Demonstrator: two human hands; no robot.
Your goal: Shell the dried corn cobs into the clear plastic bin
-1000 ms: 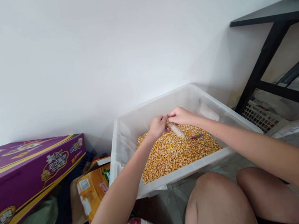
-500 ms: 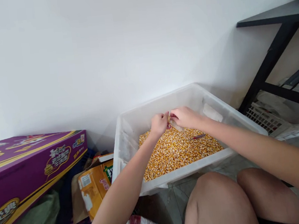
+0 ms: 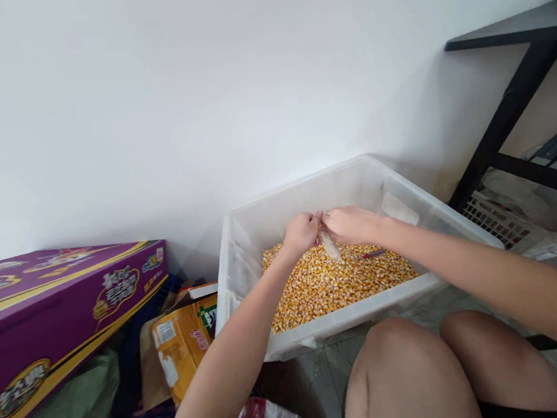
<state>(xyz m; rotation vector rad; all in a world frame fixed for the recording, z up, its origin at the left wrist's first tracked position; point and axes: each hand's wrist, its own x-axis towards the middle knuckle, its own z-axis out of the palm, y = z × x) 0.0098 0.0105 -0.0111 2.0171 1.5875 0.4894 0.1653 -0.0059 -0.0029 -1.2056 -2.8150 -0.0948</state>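
A pale, mostly stripped corn cob (image 3: 332,248) is held between my two hands above loose corn kernels (image 3: 328,290). My left hand (image 3: 303,231) is closed at the cob's upper end, thumb pressed inward. Against it, my right hand (image 3: 353,224) curls round the cob from the other side, its fingertips partly hidden. Yellow kernels cover the floor of a translucent white plastic bin (image 3: 229,261). On top of them, right of the cob, lies a thin tool with a reddish shaft (image 3: 374,253).
To the left stands a large purple box (image 3: 67,300), with a torn orange carton (image 3: 183,344) beside it. A black-framed table (image 3: 508,102) rises on the right above a white plastic basket (image 3: 498,221). The white wall (image 3: 245,92) is right behind the bin.
My hands have drawn closer together on the cob. The cob now points more steeply downward toward me, and the view has shifted slightly.
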